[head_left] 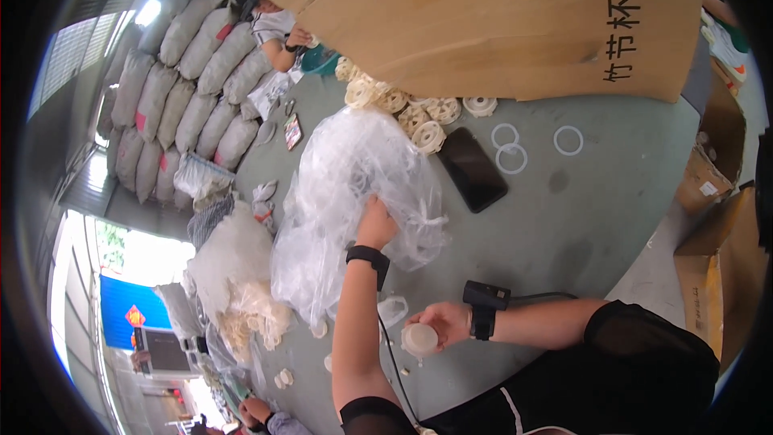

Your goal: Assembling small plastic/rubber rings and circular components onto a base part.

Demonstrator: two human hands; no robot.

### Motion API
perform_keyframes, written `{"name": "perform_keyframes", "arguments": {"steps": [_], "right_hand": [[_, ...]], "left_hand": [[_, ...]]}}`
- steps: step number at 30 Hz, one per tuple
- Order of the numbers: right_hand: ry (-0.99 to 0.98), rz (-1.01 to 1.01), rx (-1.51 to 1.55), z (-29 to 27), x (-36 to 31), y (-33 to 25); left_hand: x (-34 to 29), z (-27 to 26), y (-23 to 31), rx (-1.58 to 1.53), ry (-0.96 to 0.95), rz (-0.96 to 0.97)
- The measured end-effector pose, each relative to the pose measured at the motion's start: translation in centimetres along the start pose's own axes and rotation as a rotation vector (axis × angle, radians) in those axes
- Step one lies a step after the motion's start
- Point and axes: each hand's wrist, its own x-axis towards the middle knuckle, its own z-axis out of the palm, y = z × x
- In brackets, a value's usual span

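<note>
My left hand (377,224) reaches onto a large crumpled transparent plastic bag (330,181). Its fingers are curled together against the film, and what they pinch is hidden. Closer to my body, my right hand (452,322) grips a round cream-coloured plastic lid (419,340), its flat face toward me. Beside the bag's near edge, a loop of transparent plastic (393,309) lies between my two hands.
Cream lids (428,137) are heaped beneath a big cardboard flap (499,24). A black phone (472,170) and several white rings (568,140) lie on the grey table (555,217). Another person's hand (299,37) works across it. Full sacks (193,72) are stacked behind.
</note>
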Motion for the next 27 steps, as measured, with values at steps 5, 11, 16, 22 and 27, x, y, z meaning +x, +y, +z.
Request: {"name": "perform_keyframes", "arguments": {"steps": [5,11,16,22,27], "right_hand": [[0.136,-0.023,0.024,0.4,0.3,0.2],[0.094,-0.05,0.096,0.0,0.1,-0.2],[-0.049,-0.023,0.109,-0.9,0.8,0.1],[-0.054,-0.058,0.086,-1.0,0.5,-0.1],[-0.041,-0.053,0.052,-0.7,0.8,0.2]], "left_hand": [[3.5,1.4,-0.5,0.014,0.226,0.217],[7.3,0.5,1.0,0.076,0.251,-0.325],[9.0,2.1,-5.0,-0.337,0.421,-0.019],[9.8,1.1,-4.0,-0.37,0.061,0.095],[8.8,1.3,-7.1,-0.633,0.066,-0.189]]}}
